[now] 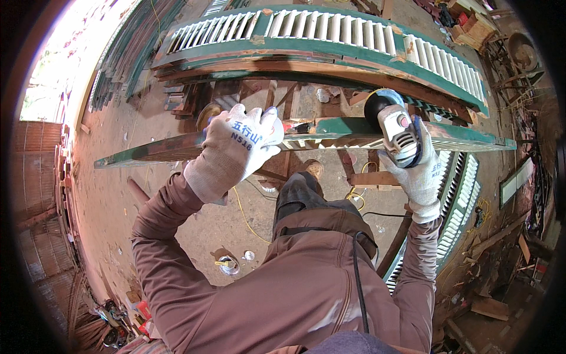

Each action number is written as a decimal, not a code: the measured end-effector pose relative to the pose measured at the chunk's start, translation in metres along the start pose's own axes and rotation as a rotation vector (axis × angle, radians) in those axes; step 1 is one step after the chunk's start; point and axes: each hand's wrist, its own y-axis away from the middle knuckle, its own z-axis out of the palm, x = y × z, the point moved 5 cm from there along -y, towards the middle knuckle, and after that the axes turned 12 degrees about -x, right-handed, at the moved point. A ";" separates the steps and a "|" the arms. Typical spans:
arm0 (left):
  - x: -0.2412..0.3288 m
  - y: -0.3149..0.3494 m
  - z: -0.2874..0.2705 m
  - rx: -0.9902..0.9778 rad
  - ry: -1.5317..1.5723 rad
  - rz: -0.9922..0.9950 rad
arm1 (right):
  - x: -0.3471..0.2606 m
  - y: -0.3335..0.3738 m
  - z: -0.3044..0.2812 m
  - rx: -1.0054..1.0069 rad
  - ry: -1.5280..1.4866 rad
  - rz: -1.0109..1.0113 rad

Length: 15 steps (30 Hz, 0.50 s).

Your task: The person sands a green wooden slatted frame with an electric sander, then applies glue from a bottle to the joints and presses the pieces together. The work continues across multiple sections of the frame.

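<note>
My right hand (pixel 418 171), in a white knitted glove, is wrapped round an angle grinder (pixel 399 133). The grinder's round black disc guard or pad (pixel 377 106) sits at the far side, over the edge of a green louvred shutter (pixel 348 126). This shutter stands on its long edge and stretches across in front of me. My left hand (pixel 233 144), gloved too, is raised at the shutter's left part with its fingers curled. Whatever those fingers hold, if anything, is hidden. Just right of it, a small red and black thing (pixel 298 127) lies at the shutter's edge.
Beyond lies a stack of green shutters with white slats (pixel 330 26). More shutters lean at the right (pixel 466 194), and long boards (pixel 132 47) are piled at the far left. Yellow cord (pixel 250 215) trails over the floor near a small round can (pixel 227 265). Wood scraps litter the right side.
</note>
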 end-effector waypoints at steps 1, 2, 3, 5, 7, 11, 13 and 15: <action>0.000 0.001 0.000 0.011 -0.008 0.013 | 0.000 0.000 0.000 0.000 0.003 -0.002; -0.001 0.001 0.000 -0.009 -0.008 0.005 | 0.000 0.000 0.000 0.000 0.005 -0.004; -0.001 0.002 -0.001 -0.027 -0.007 -0.001 | 0.001 0.000 0.000 -0.003 0.004 0.002; -0.001 0.003 -0.005 -0.080 -0.002 -0.050 | 0.004 0.001 0.001 -0.010 0.001 0.013; -0.003 0.004 -0.007 -0.151 0.006 -0.137 | 0.005 0.001 0.001 -0.007 -0.016 0.021; -0.005 0.005 -0.002 -0.143 -0.014 -0.127 | 0.002 0.001 0.001 -0.004 -0.009 0.027; -0.003 0.004 -0.012 -0.143 -0.021 -0.168 | 0.003 0.001 0.001 -0.004 -0.006 0.030; -0.003 0.005 -0.011 -0.130 -0.006 -0.150 | 0.003 0.001 0.001 -0.007 -0.002 0.033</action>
